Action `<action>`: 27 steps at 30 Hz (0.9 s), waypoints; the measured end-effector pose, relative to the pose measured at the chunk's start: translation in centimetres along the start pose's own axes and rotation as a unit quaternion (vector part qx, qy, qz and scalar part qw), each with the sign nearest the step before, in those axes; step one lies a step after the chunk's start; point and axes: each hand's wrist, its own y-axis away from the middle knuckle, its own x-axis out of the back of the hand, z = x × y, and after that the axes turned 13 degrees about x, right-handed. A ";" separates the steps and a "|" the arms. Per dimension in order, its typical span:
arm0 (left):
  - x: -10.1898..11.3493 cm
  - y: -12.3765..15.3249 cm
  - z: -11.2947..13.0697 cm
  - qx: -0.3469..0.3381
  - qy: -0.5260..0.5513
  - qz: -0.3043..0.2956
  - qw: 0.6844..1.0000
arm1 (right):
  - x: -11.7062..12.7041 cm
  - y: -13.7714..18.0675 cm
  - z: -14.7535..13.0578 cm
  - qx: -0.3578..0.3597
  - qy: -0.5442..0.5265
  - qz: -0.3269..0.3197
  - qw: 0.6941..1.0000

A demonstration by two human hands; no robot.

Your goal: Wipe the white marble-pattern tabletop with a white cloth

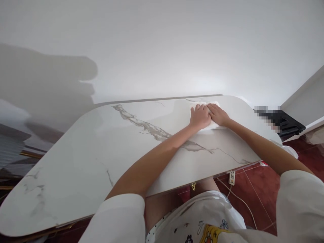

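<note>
A white cloth [205,104] lies on the far right part of a white marble table [101,148] with grey veins. Both my hands rest on top of it, side by side. My left hand [199,117] lies flat with fingers stretched over the cloth. My right hand [218,114] presses down beside it, fingers also extended and touching the left hand. Most of the cloth is hidden under my hands; only its far edge and corners show.
A white wall stands right behind the table. A black object [286,122] sits past the table's right end. On the red tiled floor [260,185] below lies a white power strip [232,178] with its cable. Gold-trimmed furniture shows at far left.
</note>
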 end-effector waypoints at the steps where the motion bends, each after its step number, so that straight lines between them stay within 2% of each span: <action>1: -0.1 -0.7 -0.2 0.002 0.003 0.002 1.000 | -0.1 -0.6 0.4 -0.002 -0.004 0.004 1.000; 6: -0.8 -4.0 -1.3 0.003 0.014 0.005 1.000 | -0.9 -3.4 2.4 0.001 -0.015 0.025 1.000; 13: -1.3 -7.3 -2.2 0.020 0.013 0.000 1.000 | -1.8 -6.5 5.4 -0.005 -0.021 0.015 1.000; 24: -1.6 -11.1 -3.3 0.029 0.006 0.001 1.000 | -2.0 -9.6 6.9 -0.047 -0.033 0.000 0.998; 27: -1.7 -11.7 -3.4 0.033 -0.003 -0.001 0.999 | -2.4 -10.0 7.6 -0.032 -0.040 0.008 0.999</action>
